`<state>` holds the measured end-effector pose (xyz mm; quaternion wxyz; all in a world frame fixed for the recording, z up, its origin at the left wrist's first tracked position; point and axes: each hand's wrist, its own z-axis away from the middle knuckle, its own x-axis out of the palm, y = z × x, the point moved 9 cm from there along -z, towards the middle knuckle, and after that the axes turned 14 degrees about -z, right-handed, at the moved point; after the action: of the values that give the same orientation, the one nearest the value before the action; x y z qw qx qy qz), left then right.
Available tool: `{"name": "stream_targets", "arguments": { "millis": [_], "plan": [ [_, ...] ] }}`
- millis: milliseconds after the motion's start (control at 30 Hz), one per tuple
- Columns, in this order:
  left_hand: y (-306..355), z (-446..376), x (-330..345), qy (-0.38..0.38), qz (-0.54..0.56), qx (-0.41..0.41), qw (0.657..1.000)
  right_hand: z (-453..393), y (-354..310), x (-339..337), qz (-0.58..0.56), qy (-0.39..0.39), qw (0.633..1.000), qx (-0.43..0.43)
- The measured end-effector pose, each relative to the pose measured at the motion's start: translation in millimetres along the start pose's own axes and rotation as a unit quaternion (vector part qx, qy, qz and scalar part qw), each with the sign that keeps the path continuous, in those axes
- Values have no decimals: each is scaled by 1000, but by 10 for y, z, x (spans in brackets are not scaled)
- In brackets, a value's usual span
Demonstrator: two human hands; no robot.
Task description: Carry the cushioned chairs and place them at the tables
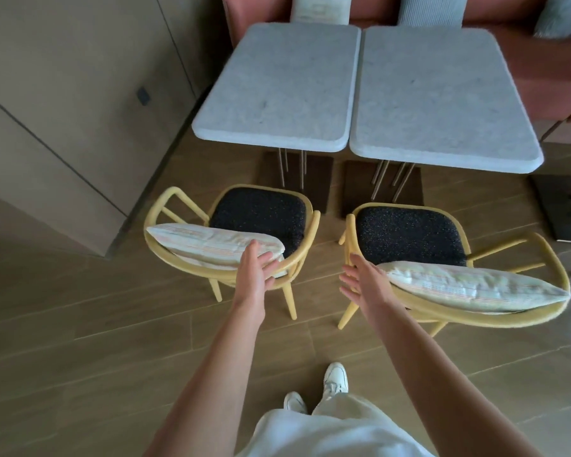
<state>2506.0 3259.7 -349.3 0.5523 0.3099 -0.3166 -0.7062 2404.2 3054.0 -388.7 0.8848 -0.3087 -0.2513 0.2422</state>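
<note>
Both hands spread, nothing held. Left grip (256, 267) brushing the left cushioned chair's (231, 239) back rail; right grip (360, 278) beside the right cushioned chair (442, 258). Placement step, probably: desks (277, 90) just beyond. Next: grasp rails, nudge forward.

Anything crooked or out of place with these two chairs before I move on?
Nothing damaged. Both chairs, left chair and right chair, sit short of the tables, angled slightly apart rather than square.

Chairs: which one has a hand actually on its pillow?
The left chair: the left hand lies on its pale pillow. The right hand reaches the right chair at its frame, beside the pillow.
</note>
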Motion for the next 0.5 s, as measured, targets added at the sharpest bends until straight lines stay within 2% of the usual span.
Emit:
{"name": "stream_targets", "arguments": {
  "millis": [267, 500],
  "plan": [
    [91, -152, -404, 60, 11, -3, 998, -167, 30, 520, 19, -63, 998, 24],
    [-113, -492, -885, 84, 6, -35, 996, -294, 339, 822, 10, -36, 996, 87]
  ]
}}
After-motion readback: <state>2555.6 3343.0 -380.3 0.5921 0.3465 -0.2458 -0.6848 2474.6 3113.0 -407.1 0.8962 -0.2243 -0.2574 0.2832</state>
